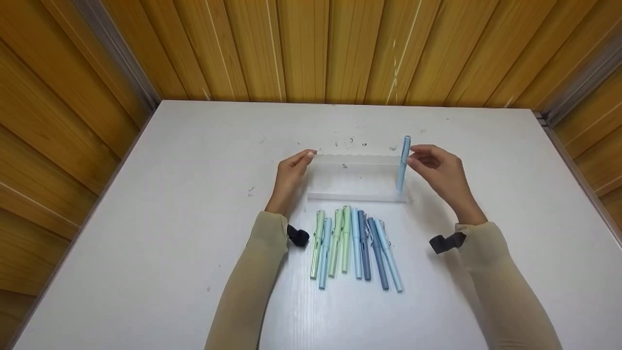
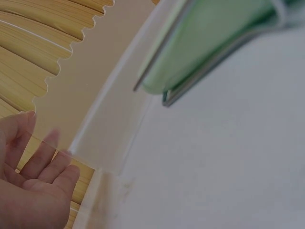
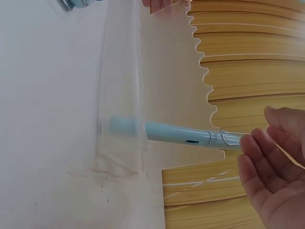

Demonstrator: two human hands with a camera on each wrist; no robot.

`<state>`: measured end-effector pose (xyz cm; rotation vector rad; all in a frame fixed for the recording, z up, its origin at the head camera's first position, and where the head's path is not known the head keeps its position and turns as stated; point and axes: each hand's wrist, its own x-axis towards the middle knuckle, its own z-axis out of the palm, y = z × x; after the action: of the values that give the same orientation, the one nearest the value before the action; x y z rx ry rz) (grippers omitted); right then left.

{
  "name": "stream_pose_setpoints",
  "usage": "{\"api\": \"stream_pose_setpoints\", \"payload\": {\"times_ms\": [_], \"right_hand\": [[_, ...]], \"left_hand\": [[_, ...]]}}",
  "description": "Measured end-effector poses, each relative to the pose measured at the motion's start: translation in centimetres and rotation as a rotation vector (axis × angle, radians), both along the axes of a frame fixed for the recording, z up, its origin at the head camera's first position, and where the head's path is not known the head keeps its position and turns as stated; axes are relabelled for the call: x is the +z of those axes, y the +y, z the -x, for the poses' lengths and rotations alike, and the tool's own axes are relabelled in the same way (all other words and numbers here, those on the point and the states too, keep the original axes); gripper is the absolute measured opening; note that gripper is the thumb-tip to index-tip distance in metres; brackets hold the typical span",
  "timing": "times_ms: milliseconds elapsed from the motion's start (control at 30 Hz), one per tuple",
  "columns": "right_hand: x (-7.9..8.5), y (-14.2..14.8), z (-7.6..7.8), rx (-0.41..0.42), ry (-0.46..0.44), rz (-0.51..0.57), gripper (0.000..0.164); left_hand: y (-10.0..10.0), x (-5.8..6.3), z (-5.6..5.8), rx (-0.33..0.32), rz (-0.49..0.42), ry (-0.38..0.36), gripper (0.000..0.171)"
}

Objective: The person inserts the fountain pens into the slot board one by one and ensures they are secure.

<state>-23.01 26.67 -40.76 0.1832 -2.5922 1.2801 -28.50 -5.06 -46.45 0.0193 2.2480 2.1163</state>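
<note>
A translucent pen rack with a scalloped top edge stands on the table. My left hand holds its left end, with some fingertips visible through the panel in the left wrist view. My right hand pinches the upper part of a light blue pen at the rack's right end. The pen is nearly upright, and its lower end shows blurred through the rack's front lip. Several pens lie in a row before the rack: green pens, light blue pens and dark blue pens.
A white table carries everything, with small dark marks behind the rack. Yellow wood-look panels rise beyond its back edge. Black wrist cameras sit at both sleeves, close to the lying pens on the left.
</note>
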Motion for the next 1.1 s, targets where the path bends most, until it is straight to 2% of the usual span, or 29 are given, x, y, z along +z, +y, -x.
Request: {"api": "stream_pose_setpoints", "payload": {"times_ms": [233, 733, 867, 1100], "right_hand": [[-0.3, -0.2, -1.1, 0.153, -0.053, -0.044, 0.04], [-1.6, -1.1, -2.8, 0.552, -0.382, -0.206, 0.039], [-2.0, -1.2, -2.9, 0.611, -0.414, -0.226, 0.039], [-2.9, -1.3, -2.7, 0.673, -0.419, -0.24, 0.035]], "left_hand": [[0.1, 0.0, 0.0, 0.0, 0.012, -0.012, 0.035], [-0.2, 0.3, -0.2, -0.001, 0.023, 0.001, 0.037], [-0.3, 0.3, -0.2, 0.003, 0.038, -0.009, 0.038], [-0.5, 0.3, -0.2, 0.007, 0.035, -0.024, 0.038]]}}
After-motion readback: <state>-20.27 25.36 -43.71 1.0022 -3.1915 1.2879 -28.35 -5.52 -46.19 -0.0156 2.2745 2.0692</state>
